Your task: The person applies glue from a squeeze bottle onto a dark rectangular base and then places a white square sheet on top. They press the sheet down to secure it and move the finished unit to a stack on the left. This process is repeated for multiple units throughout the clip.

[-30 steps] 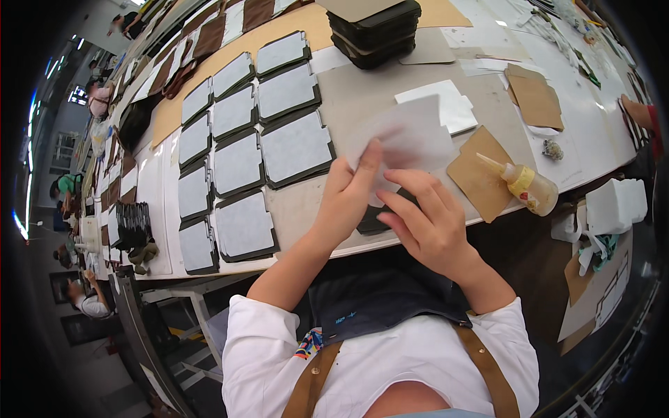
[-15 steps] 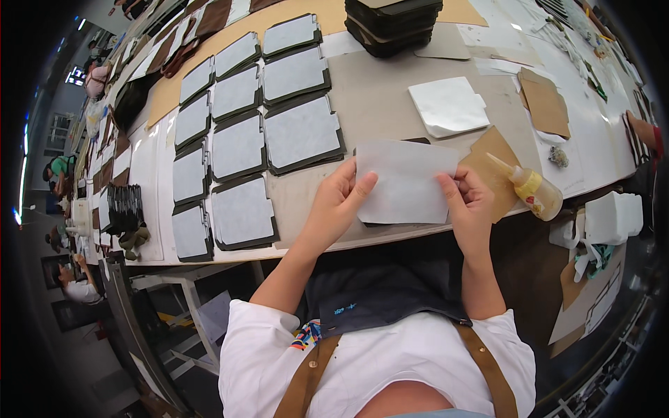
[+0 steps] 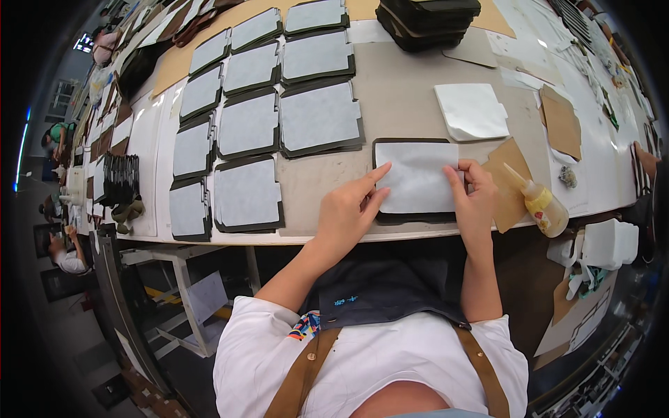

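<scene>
A thin white sheet [image 3: 417,182] lies over a dark panel [image 3: 414,218], whose border shows along the top, left and bottom. My left hand [image 3: 348,216] has its index finger and thumb spread apart, their tips at the sheet's left edge. At the opposite edge, my right hand [image 3: 477,198] pinches the sheet, thumb on top and fingers behind. Just beyond sits a stack of white sheets [image 3: 471,111], notched on its right side. Beside my right hand are a brown card [image 3: 509,182] and a clear glue bottle with a yellow collar and pointed nozzle [image 3: 540,203].
Rows of dark panels topped with white sheets [image 3: 249,125] cover the table's left part. A tall dark stack [image 3: 426,24] stands at the far side. Brown pieces [image 3: 561,122] lie at the right. The table's front edge [image 3: 306,240] runs close to my forearms.
The sheet, held up by both hands before, now lies on the dark panel. My left hand has loosened its grip and spread its fingers. The view has shifted somewhat.
</scene>
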